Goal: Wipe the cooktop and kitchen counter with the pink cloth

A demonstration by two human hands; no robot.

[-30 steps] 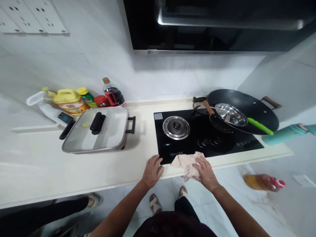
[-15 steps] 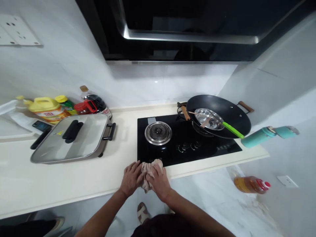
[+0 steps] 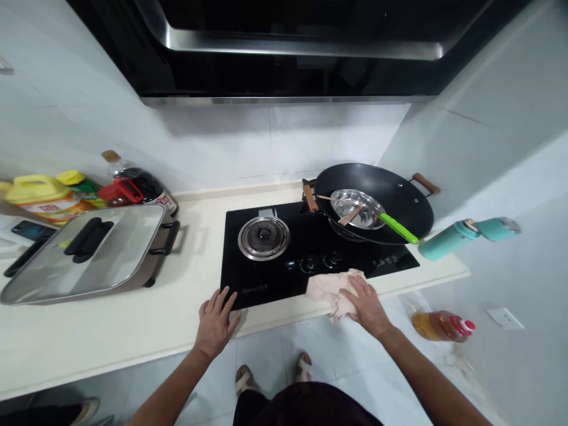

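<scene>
My right hand (image 3: 367,307) presses on a pale pink cloth (image 3: 331,290), its fingers on the right part of the fabric. The cloth lies spread over the front edge of the black gas stove (image 3: 261,281) and droops a little over the counter edge. At the stove's front left corner, my left hand (image 3: 216,322) rests on the cream counter (image 3: 190,284) with its fingers apart and nothing in it. A round burner (image 3: 263,238) and two knobs (image 3: 322,261) lie behind the hands.
On the right burner sits a black wok (image 3: 412,207) holding a metal bowl, chopsticks and a green-handled utensil (image 3: 399,228). A teal bottle (image 3: 448,241) stands right of it. A lidded electric pan (image 3: 128,254) and bottles (image 3: 137,180) occupy the left. An oil bottle (image 3: 444,326) is below right.
My hands have parted. The right one has carried the cloth rightward along the stove's front edge, spreading it out. My left hand has let go of the cloth and moved left onto the counter.
</scene>
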